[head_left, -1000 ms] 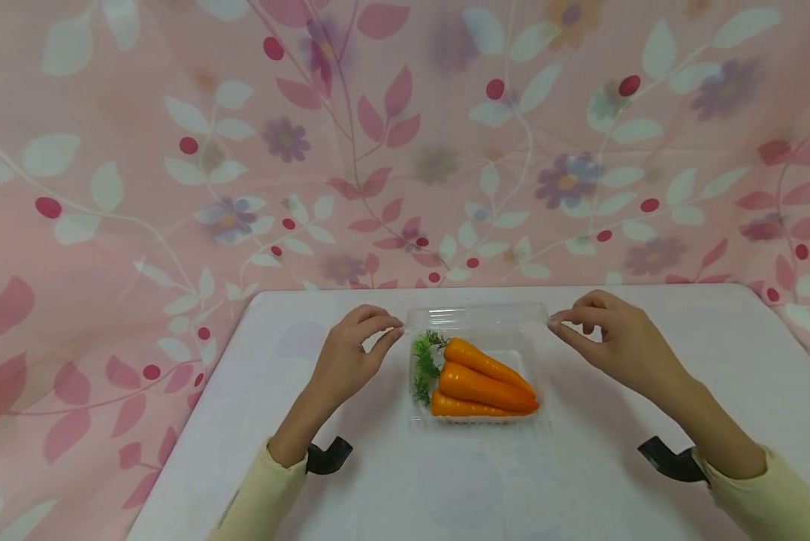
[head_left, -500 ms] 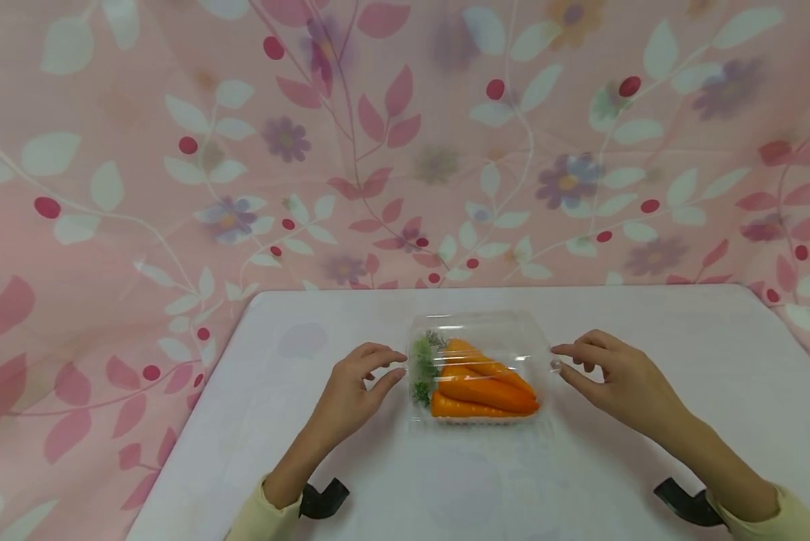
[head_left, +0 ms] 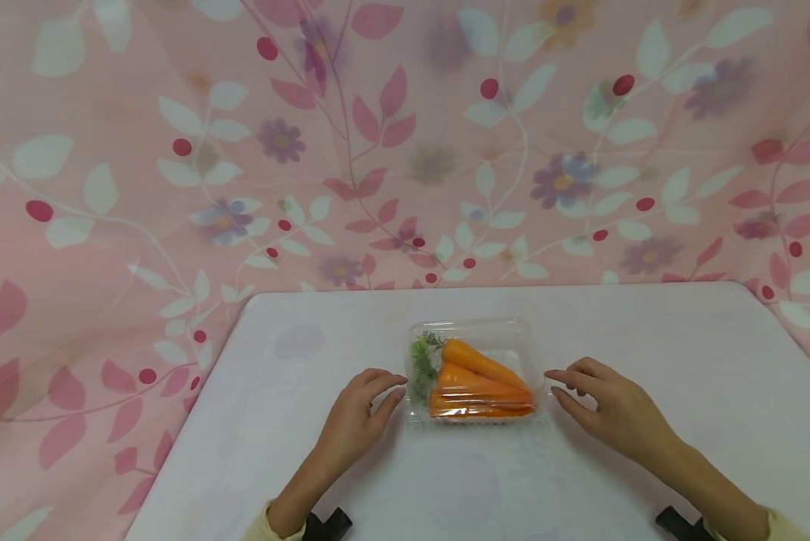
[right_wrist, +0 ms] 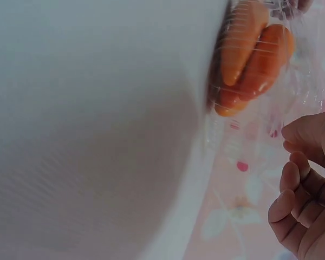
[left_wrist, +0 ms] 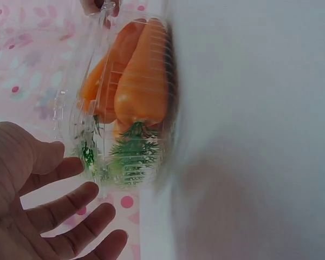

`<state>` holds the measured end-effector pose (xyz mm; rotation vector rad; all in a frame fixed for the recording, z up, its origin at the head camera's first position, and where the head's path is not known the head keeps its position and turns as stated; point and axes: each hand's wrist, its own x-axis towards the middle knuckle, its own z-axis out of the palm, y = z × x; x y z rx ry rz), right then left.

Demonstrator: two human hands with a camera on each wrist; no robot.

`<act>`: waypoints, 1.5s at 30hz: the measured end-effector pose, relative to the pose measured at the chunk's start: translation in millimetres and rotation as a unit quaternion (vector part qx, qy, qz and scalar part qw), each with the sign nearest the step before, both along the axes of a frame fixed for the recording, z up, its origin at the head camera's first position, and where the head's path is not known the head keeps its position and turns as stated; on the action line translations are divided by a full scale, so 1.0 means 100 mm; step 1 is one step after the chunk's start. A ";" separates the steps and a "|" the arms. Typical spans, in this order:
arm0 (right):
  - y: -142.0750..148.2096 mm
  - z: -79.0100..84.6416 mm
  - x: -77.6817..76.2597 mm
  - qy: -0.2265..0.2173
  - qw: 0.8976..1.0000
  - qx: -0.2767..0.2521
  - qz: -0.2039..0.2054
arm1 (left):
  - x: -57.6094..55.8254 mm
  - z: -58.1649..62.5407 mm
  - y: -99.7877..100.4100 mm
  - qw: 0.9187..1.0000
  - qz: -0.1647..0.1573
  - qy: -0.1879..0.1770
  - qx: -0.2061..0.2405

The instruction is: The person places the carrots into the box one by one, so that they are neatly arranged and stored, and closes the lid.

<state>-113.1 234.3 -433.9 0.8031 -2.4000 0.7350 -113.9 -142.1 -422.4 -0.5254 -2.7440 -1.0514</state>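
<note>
A clear plastic clamshell box (head_left: pixel 482 421) lies on the white table with orange carrots (head_left: pixel 482 364) inside, their green tops (head_left: pixel 421 362) toward the left. Its hinged lid (head_left: pixel 486 391) slants low over the carrots, with glare along its front. My left hand (head_left: pixel 359 413) pinches the lid's left edge between thumb and index finger. In the left wrist view the other fingers (left_wrist: pixel 70 211) spread loosely below. At the right edge, my right hand (head_left: pixel 618 406) holds the lid with thumb and index fingertips. Its remaining fingers (right_wrist: pixel 283 208) curl loosely in the right wrist view.
White cloth covers the table (head_left: pixel 297 451). Behind it hangs a pink floral curtain (head_left: pixel 405 150). Black wrist mounts (head_left: pixel 330 524) sit at both sleeves, near the bottom of the head view.
Both hands have come down and toward me, swinging the lid from raised at the back to low over the carrots. The box and carrots have stayed in place.
</note>
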 end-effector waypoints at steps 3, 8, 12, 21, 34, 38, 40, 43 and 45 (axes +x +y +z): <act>0.00 -0.03 0.02 0.005 1.000 -0.001 0.007 | 0.02 -0.01 0.03 1.000 0.014 0.007 0.002; 0.01 -0.07 0.03 -0.018 1.000 0.005 0.011 | 0.07 -0.03 0.08 0.999 0.034 -0.017 0.024; -0.02 -0.06 0.07 -0.040 0.999 0.002 -0.006 | 0.10 -0.04 0.10 0.995 0.026 -0.071 0.068; -0.05 0.11 0.15 -0.245 0.965 -0.024 -0.086 | 0.10 -0.03 0.11 0.962 0.040 -0.233 0.140; 0.03 0.14 0.05 -0.554 0.824 -0.121 0.004 | 0.08 0.04 0.11 0.828 0.021 -0.461 0.318; 0.02 0.13 0.03 -0.589 0.796 -0.139 0.003 | 0.08 0.05 0.12 0.820 0.021 -0.470 0.325; 0.01 0.12 0.03 -0.599 0.787 -0.147 -0.002 | 0.07 0.05 0.13 0.822 0.025 -0.468 0.323; 0.00 0.13 0.04 -0.608 0.777 -0.161 -0.005 | 0.07 0.05 0.13 0.827 0.026 -0.462 0.319; -0.01 0.12 0.04 -0.611 0.773 -0.169 -0.003 | 0.07 0.05 0.13 0.831 0.026 -0.457 0.317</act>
